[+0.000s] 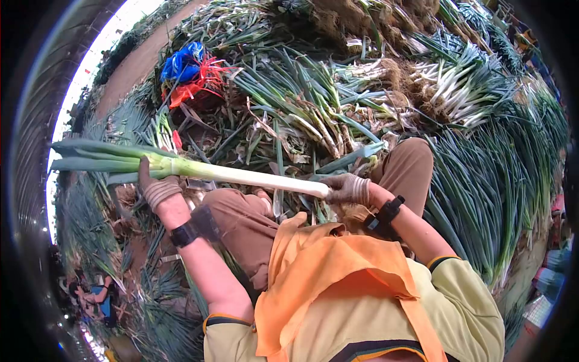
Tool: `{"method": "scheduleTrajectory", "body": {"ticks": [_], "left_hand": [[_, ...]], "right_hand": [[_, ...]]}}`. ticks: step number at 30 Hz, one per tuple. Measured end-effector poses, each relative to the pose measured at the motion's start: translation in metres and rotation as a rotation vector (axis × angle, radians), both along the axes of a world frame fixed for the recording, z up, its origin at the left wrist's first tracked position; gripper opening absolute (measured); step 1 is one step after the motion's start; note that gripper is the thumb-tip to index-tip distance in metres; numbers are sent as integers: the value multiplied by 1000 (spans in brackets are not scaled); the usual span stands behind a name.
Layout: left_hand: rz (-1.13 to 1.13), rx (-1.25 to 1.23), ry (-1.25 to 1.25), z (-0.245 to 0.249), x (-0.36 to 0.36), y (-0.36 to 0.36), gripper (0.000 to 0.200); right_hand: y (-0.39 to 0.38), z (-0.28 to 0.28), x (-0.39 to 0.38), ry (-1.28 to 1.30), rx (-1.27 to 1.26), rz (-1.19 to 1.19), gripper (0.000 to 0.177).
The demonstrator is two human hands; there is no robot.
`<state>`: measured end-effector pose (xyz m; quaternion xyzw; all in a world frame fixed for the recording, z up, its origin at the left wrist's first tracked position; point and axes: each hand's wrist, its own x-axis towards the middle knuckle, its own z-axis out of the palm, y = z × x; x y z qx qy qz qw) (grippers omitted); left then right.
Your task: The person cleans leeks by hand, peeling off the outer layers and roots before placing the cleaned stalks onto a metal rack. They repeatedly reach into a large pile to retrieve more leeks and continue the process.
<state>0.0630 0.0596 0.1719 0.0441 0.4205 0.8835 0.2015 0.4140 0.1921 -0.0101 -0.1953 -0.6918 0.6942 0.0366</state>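
A long leek (253,177) with a clean white shaft and green leaves lies across in front of me, nearly level. My left hand (158,186), in a knitted glove, is closed around it where the shaft turns into leaves. At the white root end, my right hand (348,189), gloved too, grips the tip; some of its fingers are hidden. Below the leek are my bent knees in brown trousers (241,226) and an orange apron (338,265).
Piled leeks (482,187) fill the ground on the right. Ahead lie loose leeks (301,102), peeled scraps and roots with soil (392,75). Blue and red plastic ties (184,63) sit at upper left. Another person (96,295) is at lower left.
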Motion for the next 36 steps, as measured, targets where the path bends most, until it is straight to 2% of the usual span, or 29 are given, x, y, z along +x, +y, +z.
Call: {"method": "scheduleTrajectory", "body": {"ticks": [2, 4, 8, 11, 13, 15, 16, 17, 19, 23, 25, 26, 27, 30, 31, 33, 35, 36], "left_hand": [[53, -82, -19, -24, -28, -12, 49], [132, -203, -79, -34, -29, -18, 36], [109, -264, -186, -86, -66, -36, 26], [-53, -316, -143, -113, -62, -44, 25], [38, -452, -122, -124, -57, -39, 26], [132, -368, -294, -126, -44, -32, 28], [169, -408, -337, -117, -30, -25, 26], [154, -407, -340, -122, -29, -23, 25], [63, -403, -268, -133, -31, -33, 25], [-204, -383, -129, -150, -35, -37, 25], [-240, -404, -118, -150, -42, -36, 25], [-224, -409, -159, -172, -72, -39, 36], [-76, -482, -135, -172, -69, -32, 39], [-22, -554, -85, -181, -77, -38, 40], [-46, -679, 273, -186, -76, -47, 40], [-59, -454, 143, -168, -67, -31, 43], [-217, -237, 5, -141, -65, -24, 43], [-249, -227, 7, -120, -54, -8, 43]], "right_hand": [[0, 3, 0, 18, 2, -58, 36], [-5, 38, -1, -231, 571, 110, 29], [-22, 40, 9, -333, 876, 3, 19], [-21, 11, 14, -298, 740, -129, 19], [-16, 9, 17, -282, 673, -123, 20], [-17, 20, 22, -241, 619, -137, 20], [-20, 37, 18, -378, 642, -103, 21], [-22, 37, 11, -384, 636, -103, 21], [-19, 30, 1, -544, 590, 201, 22], [-33, 13, 17, -457, 540, 187, 25], [-36, 17, 21, -480, 479, 141, 25], [-35, 8, 16, -480, 498, 169, 24], [-34, 0, 15, -474, 521, 205, 23], [-37, 4, 17, -472, 523, 236, 22], [-36, 3, 16, -472, 561, 253, 22], [-35, 0, 20, -481, 570, 161, 22], [-24, -32, 21, -468, 650, -39, 21], [-10, -38, 27, -554, 610, -129, 21]]}}
